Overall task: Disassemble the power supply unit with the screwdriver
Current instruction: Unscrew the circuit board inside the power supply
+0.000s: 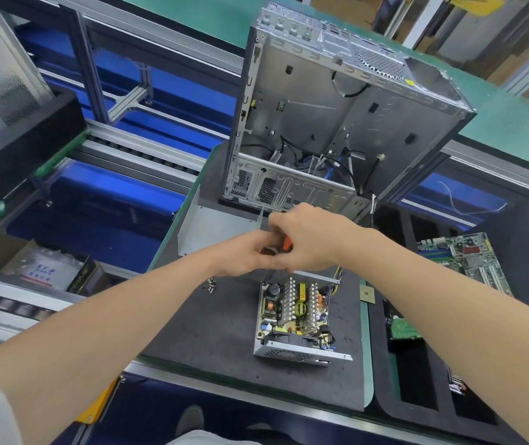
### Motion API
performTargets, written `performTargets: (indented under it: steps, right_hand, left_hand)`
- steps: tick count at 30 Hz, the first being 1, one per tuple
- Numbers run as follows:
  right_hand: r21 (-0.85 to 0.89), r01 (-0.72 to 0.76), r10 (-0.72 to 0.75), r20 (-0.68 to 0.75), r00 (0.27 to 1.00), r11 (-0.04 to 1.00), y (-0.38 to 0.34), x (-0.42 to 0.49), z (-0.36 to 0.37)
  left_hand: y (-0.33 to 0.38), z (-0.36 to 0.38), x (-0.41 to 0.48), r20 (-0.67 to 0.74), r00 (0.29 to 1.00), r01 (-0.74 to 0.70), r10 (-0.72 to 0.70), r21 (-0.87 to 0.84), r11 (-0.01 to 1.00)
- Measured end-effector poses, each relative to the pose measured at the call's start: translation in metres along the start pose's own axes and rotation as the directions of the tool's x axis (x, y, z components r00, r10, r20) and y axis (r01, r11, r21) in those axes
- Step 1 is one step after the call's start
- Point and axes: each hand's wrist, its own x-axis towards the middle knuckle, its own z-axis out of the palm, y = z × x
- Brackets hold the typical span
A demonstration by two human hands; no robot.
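PSU [295,316] sits on dark mat [208,332], lid off. Board, finned heatsinks, coils and yellow parts exposed, w/ perforated steel walls at near and far ends. Prob. hefty, shell stiff, edges sharp, board fragile, so hold by steel end walls, not components. R hand [314,242] wrapped round orange screwdriver [287,244] handle, above PSU's far end. L hand [247,255] fingers curled at tool's front; whether it grips, can't tell. Loose screws [211,285] lie left of unit.

Opened power supply unit [295,316]; orange-handled screwdriver [287,244] above.
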Motion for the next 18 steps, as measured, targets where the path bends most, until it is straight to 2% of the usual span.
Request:
performTargets:
  steps: [1, 3, 5, 7, 9, 11, 13, 16, 17, 18]
  right_hand:
    - [-0.004, -0.106, 0.106, -0.050, 0.993, 0.994, -0.002, 0.002, 0.001]
    - [0.029, -0.301, 0.302, -0.055, 0.952, 0.953, -0.007, 0.007, 0.003]
    - [0.030, -0.315, 0.316, -0.006, 0.949, 0.949, -0.011, 0.012, 0.006]
    - [-0.036, -0.165, 0.166, 0.012, 0.986, 0.986, -0.009, 0.012, 0.005]
    - [-0.077, 0.103, -0.098, 0.061, 0.993, 0.992, -0.002, 0.009, -0.003]
    - [-0.157, 0.352, -0.334, 0.134, 0.933, 0.923, 0.004, 0.008, -0.008]
    - [-0.199, 0.450, -0.427, 0.149, 0.892, 0.871, 0.006, 0.009, -0.008]
    - [-0.105, 0.379, -0.370, 0.092, 0.924, 0.920, 0.005, 0.006, -0.010]
    - [-0.072, 0.282, -0.279, 0.052, 0.959, 0.957, 0.002, 0.004, -0.011]
    - [-0.059, 0.123, -0.122, 0.010, 0.992, 0.991, -0.001, 0.003, -0.012]
  left_hand:
    - [0.000, 0.000, 0.001, 0.010, 1.000, -0.017, 0.017, -0.010, 1.000]
    - [-0.002, -0.001, 0.002, 0.024, 0.999, -0.033, 0.034, -0.031, 0.999]
    - [-0.003, 0.000, 0.002, 0.038, 0.999, -0.020, 0.021, -0.047, 0.999]
    - [-0.002, 0.001, 0.001, 0.055, 0.998, 0.011, -0.006, -0.087, 0.996]
    - [-0.002, 0.001, 0.001, 0.059, 0.998, 0.025, -0.018, -0.123, 0.992]
    - [-0.004, 0.000, 0.000, 0.039, 0.999, 0.015, -0.010, -0.115, 0.993]
    - [-0.004, -0.001, 0.000, 0.035, 0.999, 0.009, -0.006, -0.089, 0.996]
    - [0.000, 0.002, -0.002, 0.011, 1.000, -0.001, 0.002, -0.048, 0.999]
    - [0.000, 0.002, -0.002, 0.006, 1.000, -0.002, 0.002, -0.035, 0.999]
    - [0.000, 0.001, -0.001, 0.009, 1.000, -0.006, 0.006, -0.010, 1.000]
